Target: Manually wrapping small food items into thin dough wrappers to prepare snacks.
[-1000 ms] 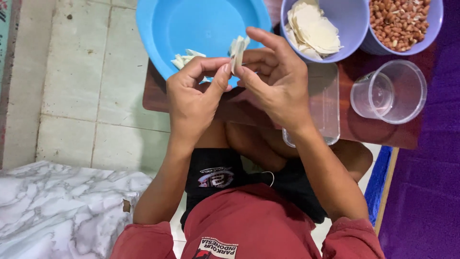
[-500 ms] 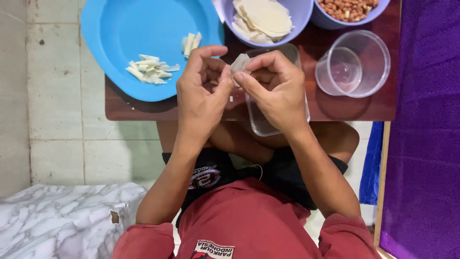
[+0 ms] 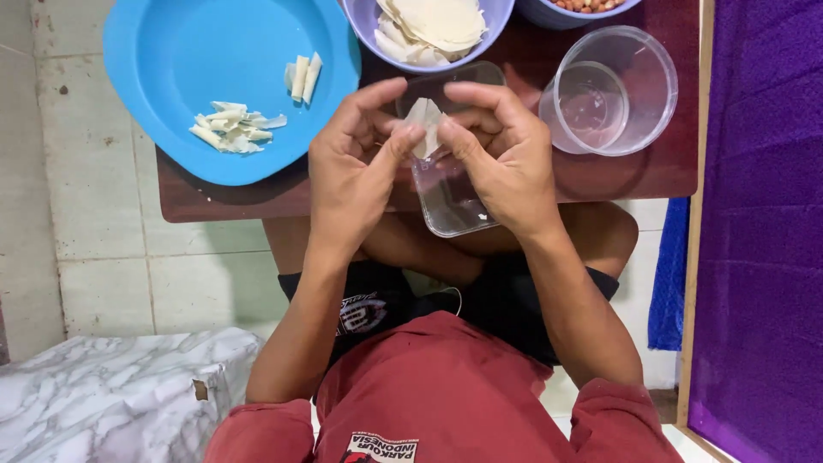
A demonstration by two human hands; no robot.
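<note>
A small pale dough wrapper (image 3: 424, 123) is pinched between the fingertips of the left hand (image 3: 351, 171) and the right hand (image 3: 501, 163). It is thin, off-white and slightly translucent, folded or rolled into a narrow, roughly upright strip with a pointed upper edge. It sits between the two thumbs, raised above a clear rectangular container (image 3: 450, 201) that lies directly beneath both hands. Its lower part is hidden behind the fingers, so its full shape cannot be told.
</note>
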